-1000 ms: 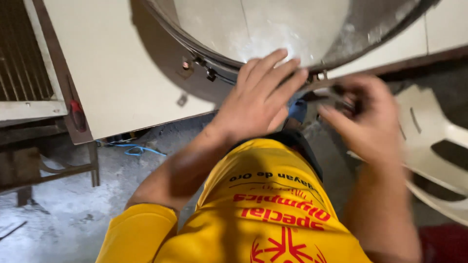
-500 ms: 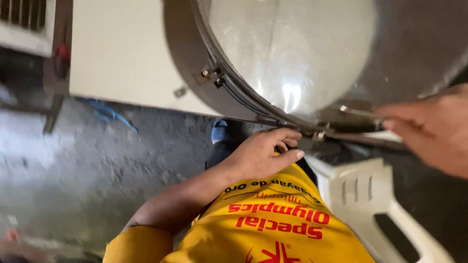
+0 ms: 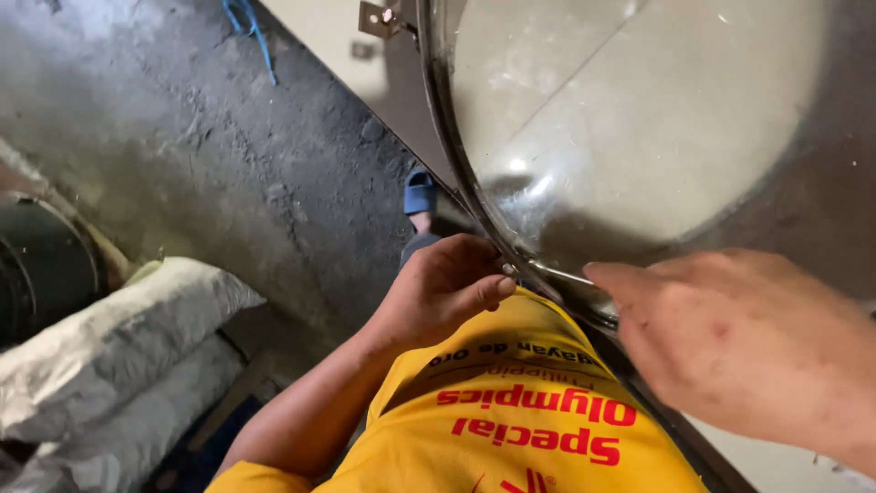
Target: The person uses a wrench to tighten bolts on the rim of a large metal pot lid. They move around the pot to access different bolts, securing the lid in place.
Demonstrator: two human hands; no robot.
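A large round metal piece with a glossy face [image 3: 639, 137] and a thin metal rim [image 3: 447, 137] stands in front of me, above my yellow shirt [image 3: 520, 429]. My left hand [image 3: 444, 285] is curled on the lower rim, thumb pressed near the edge. My right hand [image 3: 739, 342] reaches in from the right, fingers together, its tips on a thin metal rod [image 3: 558, 272] that lies along the rim. The two hands are close together at the same spot. What lies under the left fingers is hidden.
A foot in a blue sandal [image 3: 420, 194] stands on the rough concrete floor [image 3: 228, 155]. Grey-white sacks [image 3: 119, 338] lie at the lower left beside a dark round drum [image 3: 36, 265]. A small metal bracket [image 3: 383, 16] and a blue cord [image 3: 245, 23] are at the top.
The view has swung left and down. My left hand has come up from my lap onto the rim, and my right hand has moved in close beside it.
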